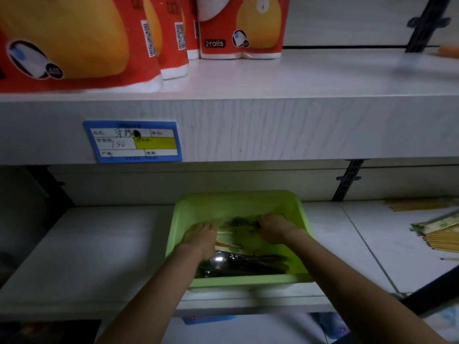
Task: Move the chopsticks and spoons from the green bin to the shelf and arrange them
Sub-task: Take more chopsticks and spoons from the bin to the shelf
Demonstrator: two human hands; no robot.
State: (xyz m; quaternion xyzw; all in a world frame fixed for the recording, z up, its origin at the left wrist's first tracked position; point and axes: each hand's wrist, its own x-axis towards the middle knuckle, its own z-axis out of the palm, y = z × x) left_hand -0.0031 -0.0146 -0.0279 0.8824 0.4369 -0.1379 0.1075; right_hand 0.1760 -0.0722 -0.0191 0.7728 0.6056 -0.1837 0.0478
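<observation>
The right grip [274, 228] is down inside the green bin [301, 212], its fingers curled over the dark-wrapped end of a bundle of chopsticks [237, 229]. The left grip [200, 235] lies on the other, pale end of the same bundle. Only the back of that hand shows, with the fingers hidden beneath it, so I cannot tell whether it pinches the bundle or merely rests on it. The bundle runs crosswise between the two grips, in the middle of the bin.

Nearer the person, along the bin's front wall, lie spoons [218, 259] in shiny wrapping among more dark packets; one silver bowl catches the light just below the left wrist.

The bin stands on the lower shelf [99, 244], close to its front edge. Well to the right on that shelf lie packs of chopsticks [437, 234], some in green-printed sleeves, some bare and yellow.

Above, the upper shelf [273, 125] carries a blue price label [133, 141] on its front face. Red and orange packs of paper rolls [243, 26] stand on top of it at the left and middle.
</observation>
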